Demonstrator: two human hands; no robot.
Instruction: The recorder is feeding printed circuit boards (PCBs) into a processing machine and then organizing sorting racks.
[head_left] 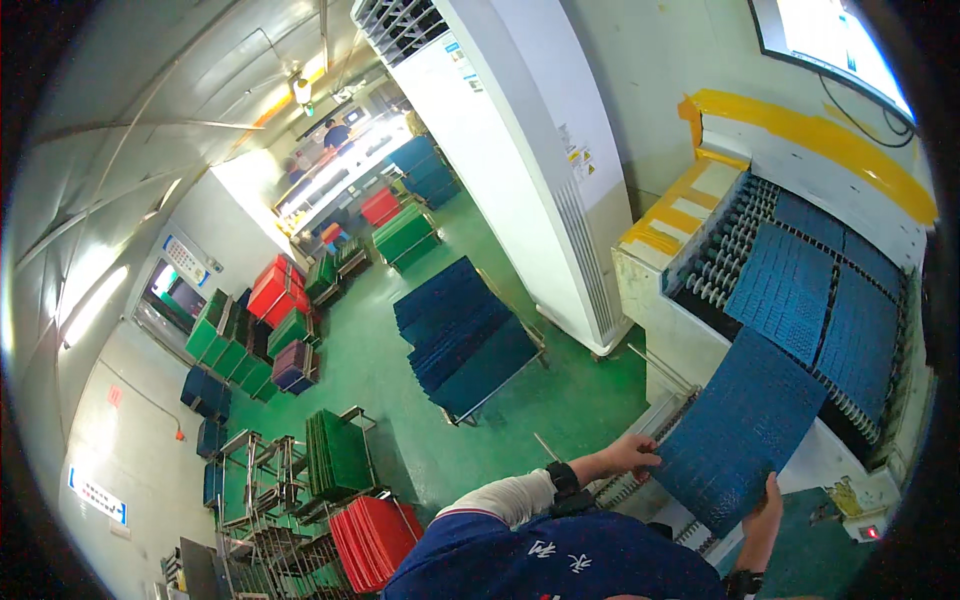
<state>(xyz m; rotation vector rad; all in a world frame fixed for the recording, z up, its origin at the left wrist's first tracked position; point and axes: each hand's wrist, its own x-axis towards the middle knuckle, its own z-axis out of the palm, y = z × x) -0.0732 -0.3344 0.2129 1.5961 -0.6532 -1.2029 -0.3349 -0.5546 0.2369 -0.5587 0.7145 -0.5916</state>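
Note:
A blue circuit board panel (742, 425) is in front of me, tilted, its far end at the edge of the roller conveyor (712, 270). My left hand (632, 455) is closed at the panel's left edge, thumb and fingers pinched together there. On the opposite edge, near the lower right corner, my right hand (765, 515) grips the panel, with the thumb showing and the other fingers partly hidden beneath it. Similar blue panels (782, 290) lie flat on the rollers beyond, side by side with narrow gaps. A dark band is around each wrist.
The machine's white housing (660, 330) carries yellow tape. Left of it stands a tall white air conditioner (530, 150). A rack of blue panels (465, 345) is on the green floor, with red panels (375, 540) and green panels (335, 455) in racks farther left. A screen (835, 45) hangs upper right.

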